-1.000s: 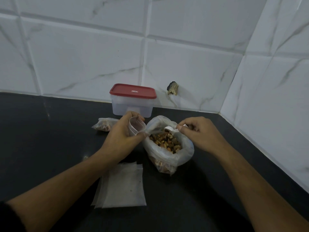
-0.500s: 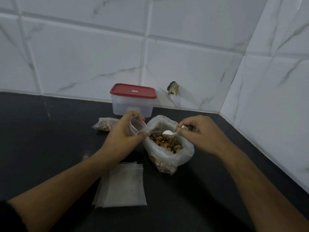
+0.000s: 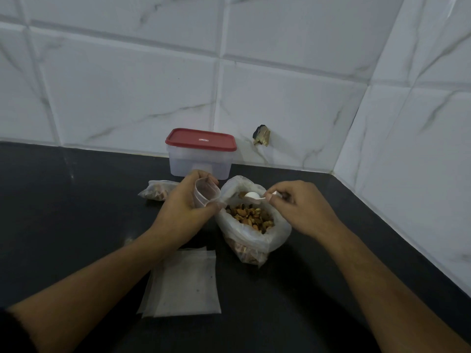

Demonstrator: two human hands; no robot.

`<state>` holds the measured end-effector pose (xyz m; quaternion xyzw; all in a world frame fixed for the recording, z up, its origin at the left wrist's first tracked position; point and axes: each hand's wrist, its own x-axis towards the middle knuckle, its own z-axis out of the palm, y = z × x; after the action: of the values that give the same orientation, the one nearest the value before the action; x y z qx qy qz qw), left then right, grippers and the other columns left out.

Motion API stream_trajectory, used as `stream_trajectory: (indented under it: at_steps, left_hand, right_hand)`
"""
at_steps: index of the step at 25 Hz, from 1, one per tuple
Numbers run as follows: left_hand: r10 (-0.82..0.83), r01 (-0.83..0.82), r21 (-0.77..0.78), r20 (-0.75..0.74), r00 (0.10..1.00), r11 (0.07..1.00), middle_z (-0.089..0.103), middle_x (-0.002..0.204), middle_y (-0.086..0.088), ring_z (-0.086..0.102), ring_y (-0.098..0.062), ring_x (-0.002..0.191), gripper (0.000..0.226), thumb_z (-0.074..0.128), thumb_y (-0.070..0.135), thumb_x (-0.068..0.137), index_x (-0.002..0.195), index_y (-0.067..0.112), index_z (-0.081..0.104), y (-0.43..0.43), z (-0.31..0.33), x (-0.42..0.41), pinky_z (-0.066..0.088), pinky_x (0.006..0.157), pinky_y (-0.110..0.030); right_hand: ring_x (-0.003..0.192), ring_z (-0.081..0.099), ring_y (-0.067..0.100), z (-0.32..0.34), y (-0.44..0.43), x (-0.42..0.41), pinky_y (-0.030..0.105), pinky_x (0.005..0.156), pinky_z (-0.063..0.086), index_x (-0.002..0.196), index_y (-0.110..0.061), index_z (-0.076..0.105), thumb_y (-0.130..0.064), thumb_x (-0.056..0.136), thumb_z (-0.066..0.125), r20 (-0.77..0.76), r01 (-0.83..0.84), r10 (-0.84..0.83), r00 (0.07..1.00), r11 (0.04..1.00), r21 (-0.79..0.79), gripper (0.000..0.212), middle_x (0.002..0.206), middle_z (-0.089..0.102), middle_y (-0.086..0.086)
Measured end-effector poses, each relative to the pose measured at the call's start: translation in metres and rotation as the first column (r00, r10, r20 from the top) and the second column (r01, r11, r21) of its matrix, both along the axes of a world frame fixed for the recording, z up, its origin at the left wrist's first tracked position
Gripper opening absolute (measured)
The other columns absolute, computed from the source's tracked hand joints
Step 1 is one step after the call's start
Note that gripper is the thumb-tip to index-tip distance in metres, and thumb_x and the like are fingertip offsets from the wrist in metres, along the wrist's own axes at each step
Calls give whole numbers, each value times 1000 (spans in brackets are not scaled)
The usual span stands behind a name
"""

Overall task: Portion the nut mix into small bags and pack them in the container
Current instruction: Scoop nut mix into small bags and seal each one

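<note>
A large plastic bag of nut mix stands open on the black counter. My left hand grips a small clear bag, its mouth held open just left of the big bag. My right hand pinches the handle of a white plastic spoon, whose bowl hovers over the nuts at the far rim. A clear container with a shut red lid stands behind, against the wall. A filled small bag lies left of my left hand.
A stack of flat empty small bags lies on the counter near me, under my left forearm. Tiled walls meet in a corner at the right; the counter edge runs along them. A chipped hole marks the back wall.
My right hand has lifted the spoon out of the nuts and moved it left, towards the small bag. The left hand has stayed in place with the small bag.
</note>
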<state>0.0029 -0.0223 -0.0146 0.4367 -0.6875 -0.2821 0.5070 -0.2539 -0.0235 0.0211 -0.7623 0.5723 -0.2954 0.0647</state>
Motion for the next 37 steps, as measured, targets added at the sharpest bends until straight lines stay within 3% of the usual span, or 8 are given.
stream_trajectory:
  at_steps: [5,11,15,20,24,28,34,37]
  left_hand:
    - [-5,5,7,-11,1000,1000,68,110,12,64,-3,106,34,79,19,86,113,31,62,0,-1,1,59,93,-44]
    - [2,-2,3,-3,1000,1000,67,112,11,63,-3,107,35,79,17,86,115,27,61,0,0,0,58,92,-37]
    - [4,-4,-6,3,1000,1000,68,111,11,64,-1,104,35,79,16,87,115,27,61,0,-1,0,58,89,-33]
    - [7,-7,-2,8,1000,1000,67,112,12,63,1,104,35,79,17,87,115,28,61,0,-1,0,54,87,-27]
    - [9,-9,14,14,1000,1000,66,113,12,62,-2,108,35,79,17,87,115,29,60,0,-1,0,54,90,-29]
    - [12,-12,19,15,1000,1000,66,116,11,62,-4,110,36,79,18,87,116,29,60,0,-1,-1,54,90,-28]
    - [13,-13,22,1,1000,1000,67,114,12,62,-3,109,35,79,20,87,114,31,60,1,0,-1,54,90,-29]
    - [5,-5,11,-6,1000,1000,67,113,13,62,3,104,35,79,24,86,115,29,60,2,0,-1,53,85,-24]
  right_hand:
    - [79,65,0,-1,2,6,24,71,48,105,-33,79,-33,98,66,61,-74,68,996,992,101,14,86,72,-15]
    - [76,63,0,3,5,4,23,69,45,107,-31,78,-32,100,64,46,-33,28,999,995,98,16,84,70,-14]
    - [80,68,7,3,4,9,27,74,54,101,-32,79,-32,100,63,205,-61,26,978,984,167,15,87,74,-7]
    - [75,63,0,6,7,8,21,67,43,104,-30,77,-32,101,62,49,-13,5,999,986,167,16,84,70,-13]
    - [51,54,-4,8,5,11,15,54,40,97,-22,78,-21,103,60,347,-72,-27,937,960,269,20,63,64,-11]
    - [42,45,-1,5,9,19,11,44,35,98,-16,78,-17,104,58,480,-147,-38,876,928,342,20,69,60,2]
    - [43,34,7,3,6,18,18,40,25,96,-12,79,-14,102,55,581,-129,-203,788,869,478,25,60,53,-1]
    - [40,32,6,2,3,14,18,36,21,105,-3,74,-13,103,54,624,-120,-296,723,835,537,23,60,50,-2]
